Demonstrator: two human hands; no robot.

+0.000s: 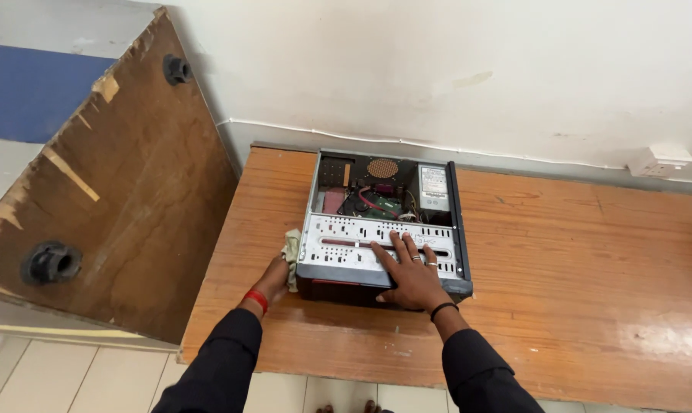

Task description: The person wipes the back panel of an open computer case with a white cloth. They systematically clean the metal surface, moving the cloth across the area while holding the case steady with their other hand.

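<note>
An open desktop computer case lies flat on a wooden table, its circuit board, cables and power supply showing at the far end. My right hand rests flat, fingers spread, on the grey perforated metal drive bracket at the case's near end. My left hand presses a pale crumpled cloth against the case's left side wall. Both arms wear dark sleeves; a red band is on the left wrist and a black one on the right.
A worn brown board with two black round fittings leans at the left beside the table. A white wall socket and a thin white cable run along the wall behind. Pale floor tiles show below the table's near edge.
</note>
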